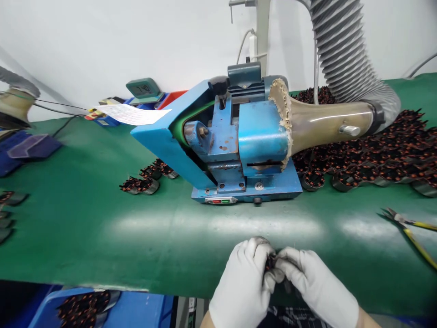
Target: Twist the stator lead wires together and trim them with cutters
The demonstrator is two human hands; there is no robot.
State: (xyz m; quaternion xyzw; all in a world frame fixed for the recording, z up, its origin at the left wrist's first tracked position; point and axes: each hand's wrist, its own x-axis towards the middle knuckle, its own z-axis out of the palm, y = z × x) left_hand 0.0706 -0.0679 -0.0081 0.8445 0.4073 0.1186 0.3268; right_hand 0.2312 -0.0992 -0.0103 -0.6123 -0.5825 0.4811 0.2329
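In front of the blue belt machine, at the near edge of the green table, both of my hands wear white gloves with greyed fingertips. My left hand (241, 284) is closed around a motor stator (269, 263), and the fingers cover most of it; a dark part with a little copper shows between them. Closed too, my right hand (309, 282) pinches at the stator's right side with thumb and fingers. Whether a loose wire is in that pinch cannot be made out.
The blue belt machine (262, 132) stands mid-table, its suction hood (327, 120) running to a grey hose. Rows of stators (378, 157) fill the right; several more (139, 184) lie left. Pliers (406, 223) rest at right. A blue bin (136, 312) holds stators below.
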